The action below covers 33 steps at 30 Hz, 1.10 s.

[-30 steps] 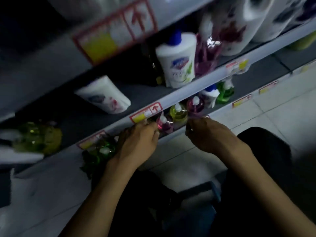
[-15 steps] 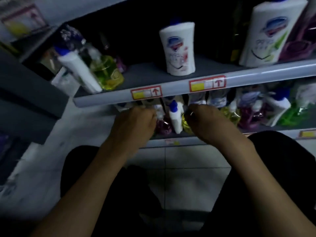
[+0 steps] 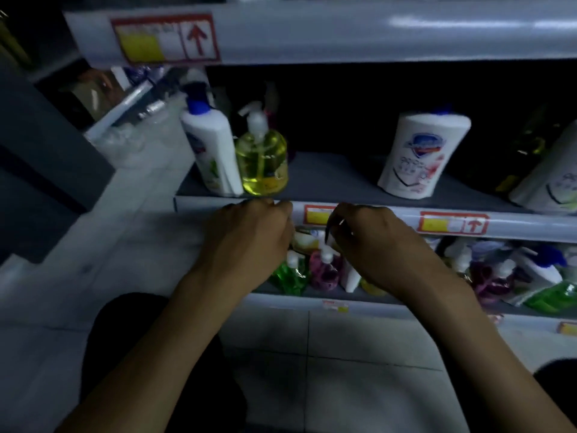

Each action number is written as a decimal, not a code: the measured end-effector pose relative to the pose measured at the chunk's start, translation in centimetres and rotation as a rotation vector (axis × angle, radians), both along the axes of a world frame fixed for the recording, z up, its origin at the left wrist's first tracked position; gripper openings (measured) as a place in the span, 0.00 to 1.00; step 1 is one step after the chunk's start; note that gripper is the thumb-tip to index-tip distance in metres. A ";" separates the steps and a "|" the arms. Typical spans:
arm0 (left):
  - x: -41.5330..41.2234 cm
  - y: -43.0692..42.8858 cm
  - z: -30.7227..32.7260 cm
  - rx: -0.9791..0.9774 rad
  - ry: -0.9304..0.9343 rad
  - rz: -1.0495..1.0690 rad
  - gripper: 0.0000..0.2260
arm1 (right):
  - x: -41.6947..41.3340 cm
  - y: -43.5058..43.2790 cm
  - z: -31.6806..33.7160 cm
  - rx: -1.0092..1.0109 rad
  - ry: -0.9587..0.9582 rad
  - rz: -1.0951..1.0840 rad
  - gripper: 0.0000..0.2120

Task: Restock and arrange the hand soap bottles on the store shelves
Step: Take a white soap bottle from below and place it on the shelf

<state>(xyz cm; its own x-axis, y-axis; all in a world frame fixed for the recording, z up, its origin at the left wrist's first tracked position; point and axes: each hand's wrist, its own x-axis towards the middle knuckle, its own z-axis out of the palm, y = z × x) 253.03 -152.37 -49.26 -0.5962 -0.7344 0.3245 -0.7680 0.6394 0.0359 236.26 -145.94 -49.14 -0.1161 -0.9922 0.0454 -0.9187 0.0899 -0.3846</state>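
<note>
Hand soap bottles on the middle shelf (image 3: 343,179): three white bottles (image 3: 421,157), one yellow pump bottle (image 3: 261,160). Lower shelf (image 3: 281,301) is crowded and blurred; one green bottle (image 3: 290,273) and one pink bottle (image 3: 326,270) show between the hands. Left hand (image 3: 249,242) and right hand (image 3: 371,245) are both curled at the middle shelf's front edge, can't tell what either holds.

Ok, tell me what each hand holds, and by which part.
Cannot be told. The left hand and the right hand curl in front of the small pump bottles on the lower shelf, and their backs hide any grip.
</note>
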 end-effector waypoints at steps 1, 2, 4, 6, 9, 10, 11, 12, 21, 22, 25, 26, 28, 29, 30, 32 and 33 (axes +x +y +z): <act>0.6 -0.4 0.7 -0.020 0.010 -0.006 0.05 | 0.7 -0.4 0.7 -0.026 -0.012 0.008 0.09; 1.1 -0.8 1.4 -0.036 0.015 -0.014 0.05 | 1.2 -0.7 1.5 -0.048 -0.018 0.010 0.08; 2.0 -1.5 3.5 -0.085 0.037 -0.044 0.05 | 2.1 -1.2 3.5 -0.115 -0.001 0.001 0.08; 2.7 -1.9 5.9 -0.135 0.105 -0.078 0.06 | 2.9 -1.5 5.9 -0.208 0.022 -0.037 0.11; 3.8 -2.8 9.3 -0.187 0.177 -0.055 0.09 | 4.0 -1.7 9.6 -0.307 -0.003 -0.075 0.15; 4.3 -3.3 10.2 -0.193 0.193 -0.040 0.10 | 4.4 -1.8 10.6 -0.328 -0.015 -0.079 0.15; 4.9 -3.8 11.0 -0.195 0.220 -0.029 0.09 | 4.7 -1.9 11.5 -0.347 -0.031 -0.080 0.14; 5.5 -4.4 11.8 -0.199 0.265 -0.017 0.08 | 5.0 -2.0 12.2 -0.366 -0.041 -0.077 0.12; 7.9 -10.3 15.2 -0.226 0.634 0.065 0.06 | 5.6 -7.5 16.9 -0.617 -0.245 -0.134 0.12; 8.1 -11.3 15.3 -0.209 0.679 0.064 0.06 | 5.5 -8.6 17.3 -0.640 -0.247 -0.151 0.15; 8.4 -14.1 15.3 -0.112 0.824 0.028 0.06 | 4.7 -11.7 18.3 -0.629 -0.261 -0.179 0.30; 8.5 -14.8 15.3 -0.069 0.885 0.025 0.06 | 4.6 -12.6 18.5 -0.609 -0.263 -0.180 0.35; 9.0 -16.0 15.5 -0.010 1.002 0.003 0.06 | 4.6 -14.0 18.7 -0.593 -0.287 -0.173 0.40; 9.2 -16.7 15.6 0.001 1.049 -0.021 0.07 | 4.6 -14.6 18.6 -0.599 -0.285 -0.174 0.41; 9.4 -17.1 15.7 0.003 1.083 -0.040 0.07 | 4.7 -15.1 18.6 -0.603 -0.268 -0.177 0.41; 9.9 -17.8 16.0 0.025 1.144 -0.076 0.08 | 5.1 -16.1 18.6 -0.612 -0.248 -0.167 0.38; 10.1 -18.2 16.2 0.066 1.171 -0.093 0.08 | 5.4 -16.5 18.7 -0.609 -0.248 -0.153 0.37</act>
